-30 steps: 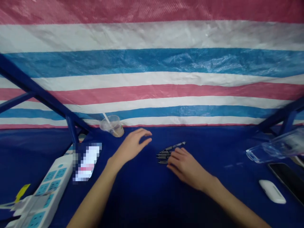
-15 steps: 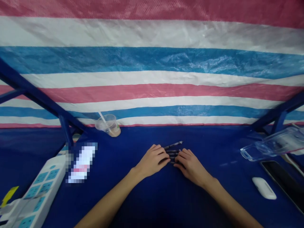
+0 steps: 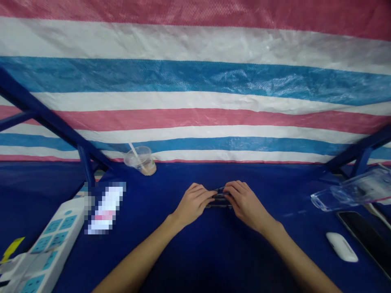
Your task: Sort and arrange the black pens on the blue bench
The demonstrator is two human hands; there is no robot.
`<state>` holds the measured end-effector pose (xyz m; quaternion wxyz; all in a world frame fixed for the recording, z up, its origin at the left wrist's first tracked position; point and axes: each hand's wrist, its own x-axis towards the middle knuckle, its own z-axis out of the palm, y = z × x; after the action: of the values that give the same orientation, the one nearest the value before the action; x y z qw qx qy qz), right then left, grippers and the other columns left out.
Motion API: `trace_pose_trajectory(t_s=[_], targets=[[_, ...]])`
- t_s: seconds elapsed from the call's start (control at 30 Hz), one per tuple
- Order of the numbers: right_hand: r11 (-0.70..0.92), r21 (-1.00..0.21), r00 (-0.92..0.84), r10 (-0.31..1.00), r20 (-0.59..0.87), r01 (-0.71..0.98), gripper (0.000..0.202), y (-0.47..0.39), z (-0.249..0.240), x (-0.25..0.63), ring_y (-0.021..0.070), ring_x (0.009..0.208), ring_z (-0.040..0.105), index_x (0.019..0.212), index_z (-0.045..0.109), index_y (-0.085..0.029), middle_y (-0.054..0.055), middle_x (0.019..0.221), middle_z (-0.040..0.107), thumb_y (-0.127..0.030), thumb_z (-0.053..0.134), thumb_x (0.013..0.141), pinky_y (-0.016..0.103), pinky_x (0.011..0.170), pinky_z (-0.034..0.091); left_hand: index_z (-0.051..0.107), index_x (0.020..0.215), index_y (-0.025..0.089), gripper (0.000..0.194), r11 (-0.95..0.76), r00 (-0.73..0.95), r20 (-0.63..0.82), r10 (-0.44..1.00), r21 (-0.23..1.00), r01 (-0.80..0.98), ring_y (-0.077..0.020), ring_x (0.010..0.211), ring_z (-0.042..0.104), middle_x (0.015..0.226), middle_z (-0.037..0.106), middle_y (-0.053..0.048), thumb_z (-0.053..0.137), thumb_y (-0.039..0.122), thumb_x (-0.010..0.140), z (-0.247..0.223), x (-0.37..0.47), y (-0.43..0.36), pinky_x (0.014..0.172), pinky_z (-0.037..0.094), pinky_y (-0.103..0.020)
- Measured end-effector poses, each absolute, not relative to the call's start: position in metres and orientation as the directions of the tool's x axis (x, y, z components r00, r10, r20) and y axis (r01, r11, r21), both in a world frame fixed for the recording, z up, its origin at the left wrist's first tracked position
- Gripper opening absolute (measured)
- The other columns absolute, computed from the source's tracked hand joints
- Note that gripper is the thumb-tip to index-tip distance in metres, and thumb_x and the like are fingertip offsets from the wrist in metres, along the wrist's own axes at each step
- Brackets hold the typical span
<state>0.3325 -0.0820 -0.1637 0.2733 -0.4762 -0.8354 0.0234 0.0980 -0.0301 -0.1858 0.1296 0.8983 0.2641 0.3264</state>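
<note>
Several slim dark pens [image 3: 220, 199] lie side by side, roughly crosswise, between my two hands on the blue table. My left hand [image 3: 193, 203] has its fingers closed on the left ends of the pens. From the other side, my right hand [image 3: 243, 204] pinches the right ends, fingers bent over them. The nearest pen [image 3: 219, 206] sits a little below the others, closer to me. Most pen tips are hidden under the fingers, so I cannot tell exactly which pens each hand grips.
A plastic cup with a straw [image 3: 148, 166] stands at the back left. On the left are a lit, blurred phone screen [image 3: 106, 207] and a white power strip [image 3: 65, 240]. At right lie a clear plastic container [image 3: 339, 193], a dark phone [image 3: 365, 236] and a white earbud case [image 3: 342, 246].
The far pen that stuck out at an angle is now drawn in with the others. My right hand has moved slightly up and away; the nearest pen shows apart below.
</note>
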Motion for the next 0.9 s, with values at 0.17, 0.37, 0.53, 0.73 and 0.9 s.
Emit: trace_pose_trajectory(t_s=[0.17,0.37,0.53,0.73,0.9], targets=[[0.584,-0.248,-0.436,0.773,0.460,0.773,0.015,-0.070,-0.179,0.315,0.0200,0.078,0.063,0.107,0.068,-0.018,0.006,0.088,0.070,-0.020,0.054,0.104,0.036,0.076,0.045,0.069,0.116,0.022,0.017,-0.802,0.593,0.541,0.596,0.435,0.409,-0.0169,0.083,0.069,0.092,0.077,-0.003,0.060,0.026,0.102,-0.184,0.095,-0.028,0.085,0.049,-0.037],[0.617,-0.260,-0.416,0.729,0.543,0.743,0.026,-0.070,-0.205,0.320,0.0197,0.079,0.063,0.121,0.068,-0.016,0.007,0.091,0.071,-0.013,0.049,0.103,0.034,0.076,0.047,0.071,0.107,0.022,0.012,-0.776,0.551,0.548,0.630,0.470,0.421,-0.0170,0.080,0.068,0.088,0.076,-0.003,0.061,0.027,0.101,-0.183,0.085,-0.028,0.082,0.050,-0.037],[0.631,-0.275,-0.364,0.692,0.624,0.726,0.031,-0.076,-0.213,0.318,0.0182,0.078,0.063,0.116,0.070,-0.018,0.007,0.092,0.073,-0.006,0.047,0.099,0.033,0.073,0.045,0.072,0.104,0.022,0.013,-0.775,0.539,0.561,0.628,0.512,0.369,-0.0173,0.076,0.067,0.079,0.073,-0.002,0.062,0.029,0.101,-0.185,0.085,-0.032,0.079,0.050,-0.036],[0.645,-0.259,-0.409,0.694,0.593,0.719,0.025,-0.078,-0.208,0.310,0.0176,0.073,0.060,0.109,0.070,-0.018,0.006,0.087,0.071,-0.009,0.048,0.101,0.033,0.069,0.042,0.057,0.066,0.018,0.043,-0.751,0.552,0.521,0.652,0.544,0.374,-0.0138,0.062,0.056,0.062,0.060,0.000,0.044,0.023,0.107,-0.189,0.085,-0.033,0.073,0.045,-0.035],[0.651,-0.271,-0.435,0.707,0.558,0.709,0.044,-0.081,-0.208,0.314,0.0215,0.088,0.065,0.127,0.064,-0.018,0.010,0.105,0.072,0.000,0.043,0.093,0.036,0.078,0.050,0.066,0.087,0.018,0.027,-0.734,0.579,0.470,0.667,0.547,0.402,-0.0149,0.069,0.061,0.074,0.068,-0.001,0.050,0.027,0.106,-0.188,0.085,-0.035,0.078,0.045,-0.036]])
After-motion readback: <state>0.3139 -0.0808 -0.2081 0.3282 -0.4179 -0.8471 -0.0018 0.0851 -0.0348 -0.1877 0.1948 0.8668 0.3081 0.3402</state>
